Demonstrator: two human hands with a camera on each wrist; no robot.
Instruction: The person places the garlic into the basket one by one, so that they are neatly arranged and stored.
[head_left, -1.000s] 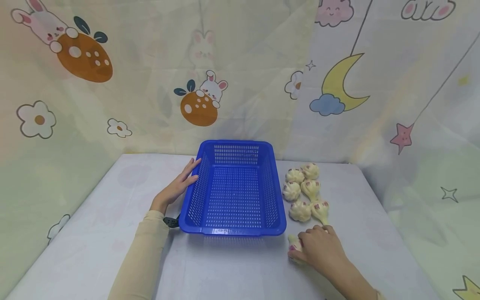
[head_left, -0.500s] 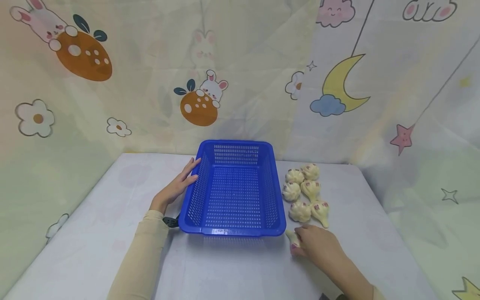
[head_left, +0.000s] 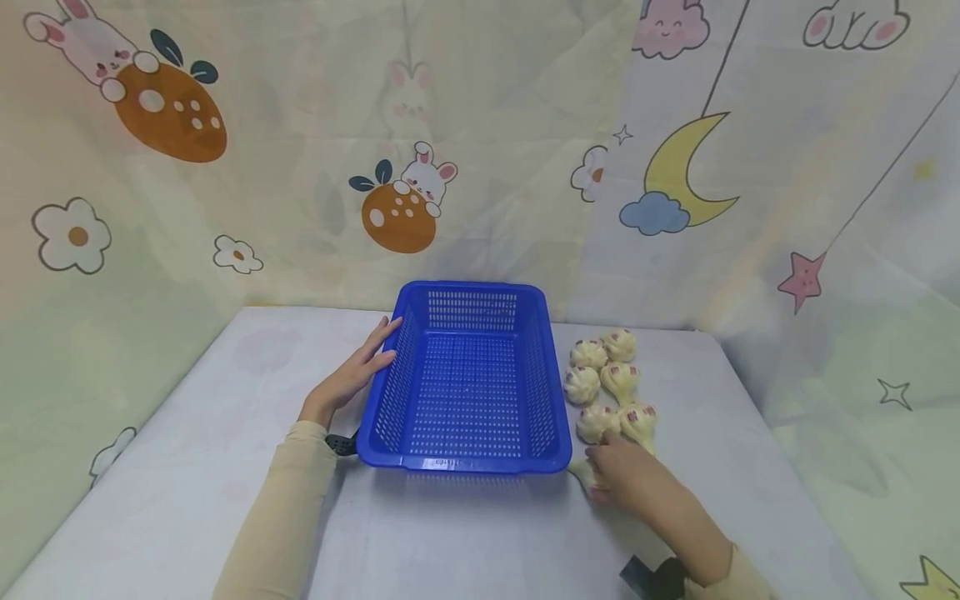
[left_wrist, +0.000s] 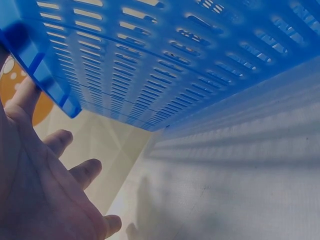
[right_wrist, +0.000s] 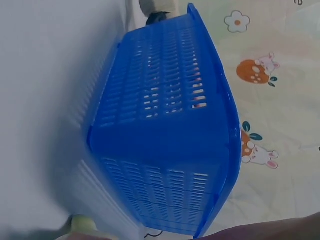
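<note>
A blue plastic basket (head_left: 465,462) with slotted walls stands on the white table. My left hand (head_left: 347,385) rests on its left rim, fingers stretched forward; the left wrist view shows the hand (left_wrist: 45,185) beside the slotted wall. At the basket's near right corner, my right hand (head_left: 633,479) grips a garlic bulb (head_left: 582,473), its stem pointing left and much of it covered by the fingers. In the right wrist view only the pale stem end of that garlic bulb (right_wrist: 83,223) shows at the bottom. More garlic bulbs (head_left: 597,423) lie just beyond the right hand.
Several garlic bulbs (head_left: 619,380) lie in two rows right of the basket. A printed cloth (head_left: 495,167) hangs behind the table (head_left: 450,542). Dark wrist gear (head_left: 656,577) sits under the right forearm.
The right hand has shifted slightly away from me with the garlic bulb, whose stem has turned toward the basket. The left hand and basket have stayed put.
</note>
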